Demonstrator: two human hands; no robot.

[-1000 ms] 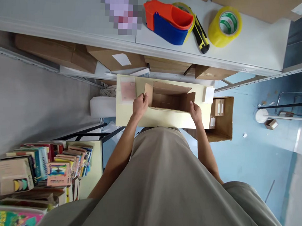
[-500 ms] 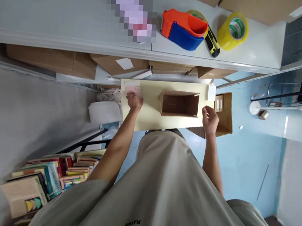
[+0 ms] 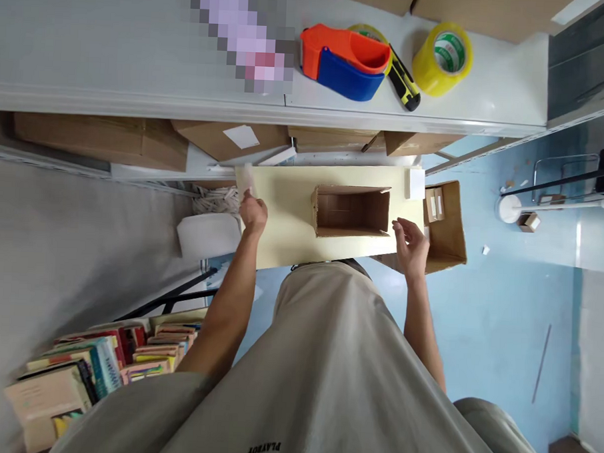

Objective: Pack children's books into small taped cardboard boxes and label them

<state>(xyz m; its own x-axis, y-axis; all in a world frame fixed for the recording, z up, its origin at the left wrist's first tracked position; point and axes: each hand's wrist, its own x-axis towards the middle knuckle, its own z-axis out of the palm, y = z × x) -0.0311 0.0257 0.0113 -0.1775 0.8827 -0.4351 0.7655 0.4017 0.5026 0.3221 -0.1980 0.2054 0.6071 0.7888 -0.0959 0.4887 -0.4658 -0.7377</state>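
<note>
Carton (image 3: 351, 210): erected, open, empty on tabletop (image 3: 286, 232). Left hand (image 3: 253, 213): fingers pinch, apparently, a pale slip (image 3: 245, 179). Right hand (image 3: 410, 243): fingers apart, just beside carton.

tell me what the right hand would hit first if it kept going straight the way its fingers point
The right hand is open, fingers aimed left toward the open cardboard box on the pale board. It would probably meet the box's near right wall first, though its height above the board is unclear.

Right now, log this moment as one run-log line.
left hand: lifting pale sheet at table edge | right hand: open, empty, beside open cardboard box | box: upright
</note>
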